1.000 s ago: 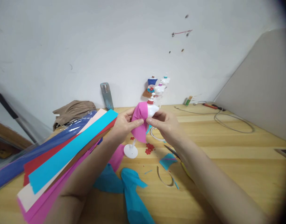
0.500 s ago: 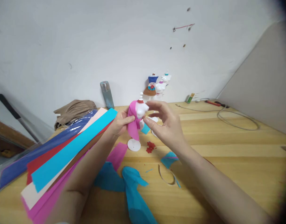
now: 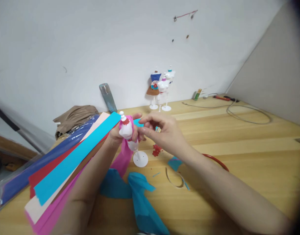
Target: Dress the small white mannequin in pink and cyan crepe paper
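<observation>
My left hand (image 3: 115,134) is wrapped round a small white mannequin (image 3: 126,131) with a red band at its neck. The mannequin leans to the left above its round white base (image 3: 140,159). Pink crepe-like material (image 3: 129,119) goes round its shoulder and back. My right hand (image 3: 167,130) is at the mannequin's back, thumb and fingertips drawn together against the left fingers; what they pinch is hidden. Below lie a pink piece (image 3: 122,160), a red flower-shaped piece (image 3: 157,150) and crumpled blue material (image 3: 142,195).
Coloured strips (image 3: 76,153) fan out at the left, by brown cloth (image 3: 75,119) and a flask (image 3: 108,97). Several small mannequins (image 3: 163,85) stand by the wall. A cable (image 3: 250,114) coils at the right. A narrow curved strip (image 3: 173,181) and blue scraps (image 3: 174,163) lie nearer.
The mannequin has turned and tipped to the left in my left hand, which now grips it from behind. My right hand has moved left, its fingers closing behind the mannequin. The view has shifted slightly.
</observation>
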Motion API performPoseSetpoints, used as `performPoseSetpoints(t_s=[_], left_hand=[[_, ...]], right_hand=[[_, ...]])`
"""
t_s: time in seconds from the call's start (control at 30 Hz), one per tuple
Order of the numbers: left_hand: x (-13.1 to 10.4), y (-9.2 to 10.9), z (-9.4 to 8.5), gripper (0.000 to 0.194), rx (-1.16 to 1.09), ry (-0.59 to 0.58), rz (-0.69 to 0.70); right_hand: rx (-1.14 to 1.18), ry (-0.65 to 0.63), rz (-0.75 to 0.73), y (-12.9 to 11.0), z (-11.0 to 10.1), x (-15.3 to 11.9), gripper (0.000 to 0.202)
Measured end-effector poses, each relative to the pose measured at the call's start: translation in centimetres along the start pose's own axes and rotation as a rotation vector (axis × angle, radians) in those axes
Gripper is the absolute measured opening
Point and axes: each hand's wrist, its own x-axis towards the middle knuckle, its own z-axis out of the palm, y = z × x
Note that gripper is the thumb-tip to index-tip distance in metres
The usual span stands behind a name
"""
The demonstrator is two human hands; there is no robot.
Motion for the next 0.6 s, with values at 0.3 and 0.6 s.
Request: performPoseSetpoints(t_s=[0.3,0.6], left_hand=[[-0.4,0.5,0.7,0.064,-0.032,-0.098,0.067],[0.5,0.5,0.9,0.059,0.014,-0.227,0.059]], right_hand=[[-0.012,-0.077,-0.082,-1.1,0.3,-0.2,0.013],[-0.029,0.001,-0.190,-0.2,-0.4,0.1,0.021]])
